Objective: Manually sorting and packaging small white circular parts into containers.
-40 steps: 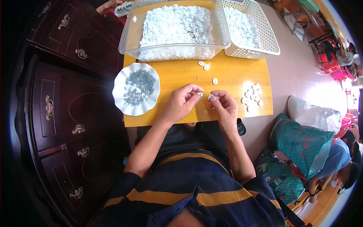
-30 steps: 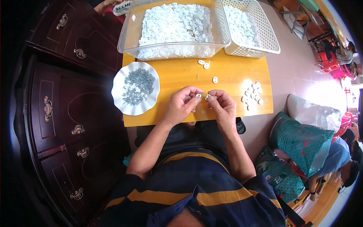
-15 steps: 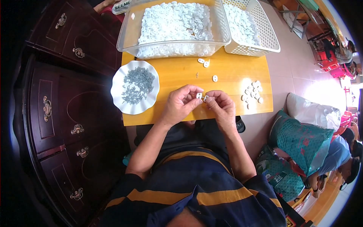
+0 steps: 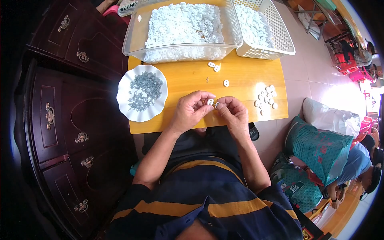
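Close together over the near edge of the wooden table (image 4: 188, 80), my two hands meet at the fingertips. Thumb and fingers of my left hand (image 4: 191, 111) pinch a white oval plastic piece (image 4: 210, 102) with dark holes. My right hand (image 4: 233, 114) is closed on a second small white piece (image 4: 217, 105), mostly hidden by the fingers. The two pieces are very near each other; whether they touch I cannot tell. Beyond my hands lie a loose two-hole white piece (image 4: 226, 83), a pair of similar pieces (image 4: 214, 67) and one tiny screw-like bit (image 4: 207, 80).
Left on the table is a scalloped white plate (image 4: 125, 108) of small grey metal bits. A clear bin (image 4: 132, 49) and a perforated basket (image 4: 286, 44) of white pieces stand at the back. Several white pieces (image 4: 267, 96) lie right. A dark cabinet (image 4: 76, 108) flanks the left; sacks (image 4: 320, 144) sit right.
My hands keep the same pinch in nearly the same place. The table and its contents have shifted very slightly left in the picture.
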`<state>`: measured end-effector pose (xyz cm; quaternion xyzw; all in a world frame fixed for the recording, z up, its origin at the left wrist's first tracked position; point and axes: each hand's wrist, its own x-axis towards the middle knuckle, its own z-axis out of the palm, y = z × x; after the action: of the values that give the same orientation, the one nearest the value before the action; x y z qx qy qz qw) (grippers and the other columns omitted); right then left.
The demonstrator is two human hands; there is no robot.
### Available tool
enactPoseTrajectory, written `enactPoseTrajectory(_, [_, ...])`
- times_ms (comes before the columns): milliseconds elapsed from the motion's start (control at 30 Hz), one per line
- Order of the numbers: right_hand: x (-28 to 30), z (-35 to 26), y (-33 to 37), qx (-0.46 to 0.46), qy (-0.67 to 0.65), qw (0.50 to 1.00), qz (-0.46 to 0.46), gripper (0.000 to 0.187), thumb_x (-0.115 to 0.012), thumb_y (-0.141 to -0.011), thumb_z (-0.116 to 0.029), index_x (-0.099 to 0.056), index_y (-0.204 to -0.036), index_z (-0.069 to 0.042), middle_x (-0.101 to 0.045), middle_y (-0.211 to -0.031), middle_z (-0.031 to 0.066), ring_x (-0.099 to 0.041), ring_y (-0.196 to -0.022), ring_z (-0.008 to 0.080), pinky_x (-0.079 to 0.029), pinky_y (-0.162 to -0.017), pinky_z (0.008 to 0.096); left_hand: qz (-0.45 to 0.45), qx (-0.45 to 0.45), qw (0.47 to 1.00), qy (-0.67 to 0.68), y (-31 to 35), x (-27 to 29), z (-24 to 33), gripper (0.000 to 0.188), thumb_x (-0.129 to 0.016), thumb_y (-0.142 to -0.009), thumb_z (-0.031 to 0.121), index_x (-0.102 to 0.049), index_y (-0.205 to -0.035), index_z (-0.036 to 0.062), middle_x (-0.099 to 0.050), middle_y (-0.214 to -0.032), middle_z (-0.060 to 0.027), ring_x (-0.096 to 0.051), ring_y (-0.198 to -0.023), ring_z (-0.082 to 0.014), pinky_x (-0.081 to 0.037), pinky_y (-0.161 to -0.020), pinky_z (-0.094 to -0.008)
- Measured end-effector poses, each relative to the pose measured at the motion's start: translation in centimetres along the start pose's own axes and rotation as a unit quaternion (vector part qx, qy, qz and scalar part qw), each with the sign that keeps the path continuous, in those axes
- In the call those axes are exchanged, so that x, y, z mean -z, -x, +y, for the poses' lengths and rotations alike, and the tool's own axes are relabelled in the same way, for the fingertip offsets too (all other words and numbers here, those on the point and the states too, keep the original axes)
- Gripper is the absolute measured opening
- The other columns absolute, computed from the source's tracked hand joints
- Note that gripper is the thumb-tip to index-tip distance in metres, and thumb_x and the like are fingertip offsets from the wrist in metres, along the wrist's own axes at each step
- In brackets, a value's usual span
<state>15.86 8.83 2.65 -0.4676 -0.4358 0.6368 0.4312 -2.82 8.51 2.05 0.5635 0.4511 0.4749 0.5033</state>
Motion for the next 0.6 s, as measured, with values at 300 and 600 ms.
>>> enactPoseTrajectory(300, [-0.12, -0.48, 0.2, -0.022, -0.009, 1.0, 0.005, 0.013, -0.067, -0.099, -0.008, -0.067, -0.11, -0.002, -0.069, -0.093, 0.0, -0.064, -0.084, 0.0066, -0.053, -0.08, 0.0217, -0.004, -0.003, 1.0, -0.003, 0.08, -0.02, -0.43, 0.025, -0.071, -0.092, -0.002, -0.067, -0.116, 0.002, -0.063, -0.087, 0.0043, -0.057, -0.075, -0.0001, -0.049, -0.069, -0.0169])
enactPoseTrajectory(600, [-0.18, -0.37, 0.16, -0.01, -0.01, 1.0, 0.002, 0.012, -0.067, -0.099, -0.009, -0.067, -0.109, -0.001, -0.068, -0.093, -0.0002, -0.063, -0.082, 0.0063, -0.052, -0.078, 0.0214, -0.005, 0.012, 1.0, 0.021, 0.19, 0.08, -0.79, 0.025, -0.07, -0.092, -0.002, -0.066, -0.117, 0.0015, -0.063, -0.089, 0.0048, -0.057, -0.077, 0.0005, -0.049, -0.071, -0.0163])
